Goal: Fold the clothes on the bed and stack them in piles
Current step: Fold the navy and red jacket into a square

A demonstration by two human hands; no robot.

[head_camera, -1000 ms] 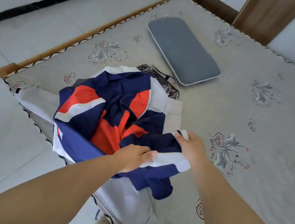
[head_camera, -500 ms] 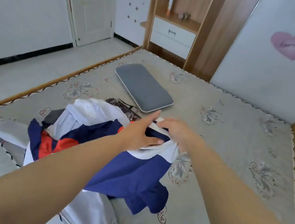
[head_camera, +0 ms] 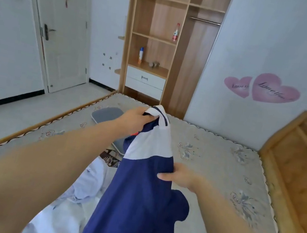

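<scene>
A navy and white garment (head_camera: 138, 196) hangs in the air above the bed (head_camera: 221, 169), with a small red patch showing near its top. My left hand (head_camera: 138, 116) grips its white top edge, held high and far out. Lower and to the right, my right hand (head_camera: 178, 177) pinches the navy side of the cloth. Pale white clothes (head_camera: 83, 186) lie crumpled on the mattress below, and a dark patterned piece (head_camera: 110, 160) peeks out behind them.
A grey pillow (head_camera: 105, 114) lies on the bed beyond the garment, partly hidden. A wooden headboard (head_camera: 298, 172) runs along the right side. Behind the bed stand a wooden shelf unit (head_camera: 153, 44) and a white door (head_camera: 61, 28). Tiled floor lies to the left.
Both hands have lifted the navy and white garment off the pile, so it now hangs. My left hand went up and forward; my right hand slid lower along the cloth. The view tilted upward.
</scene>
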